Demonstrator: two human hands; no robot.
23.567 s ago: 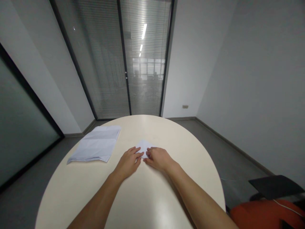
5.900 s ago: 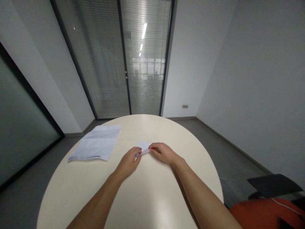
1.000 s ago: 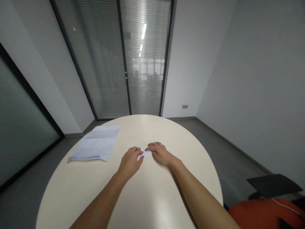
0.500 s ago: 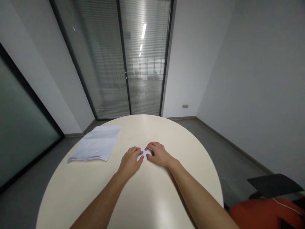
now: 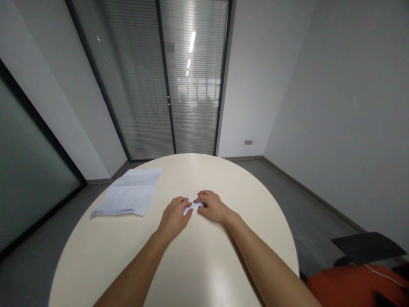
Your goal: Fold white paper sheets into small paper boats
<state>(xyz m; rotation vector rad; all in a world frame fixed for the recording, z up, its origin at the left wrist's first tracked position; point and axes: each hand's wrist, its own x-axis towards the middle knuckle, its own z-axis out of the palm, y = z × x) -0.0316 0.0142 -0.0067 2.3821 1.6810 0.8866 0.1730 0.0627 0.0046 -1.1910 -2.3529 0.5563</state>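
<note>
Near the middle of the surface [image 5: 243,192], a left hand [image 5: 174,216] palm-down over the left end of the paper [image 5: 194,205], with thumb and fingers parted and white showing in the gap. At the right end, a right hand [image 5: 213,207] in a loose arch, with forefinger and thumb spread apart. Impossible to tell whether pressing down or merely resting. Between the two hands, the paper itself: small, white, apparently folded, low against the surface, partly hidden under fingers.

By all appearances light and thin, soft enough to crease under slight pressure, probably stiffer along any fold; likely to slide on so smooth a surface, and easy to tear if pulled hard. Best held by the left and right ends, lightly between thumb and forefinger, or pinned flat with fingertips.

Farther left, well apart from the hands, larger white sheets [image 5: 132,192] with a crease across. Beyond the far edge, a glass door [image 5: 194,123] and, to its right, a low socket [image 5: 248,142]. At near right, off the surface, a red seat [image 5: 338,286] with a white cord [image 5: 381,276].
</note>
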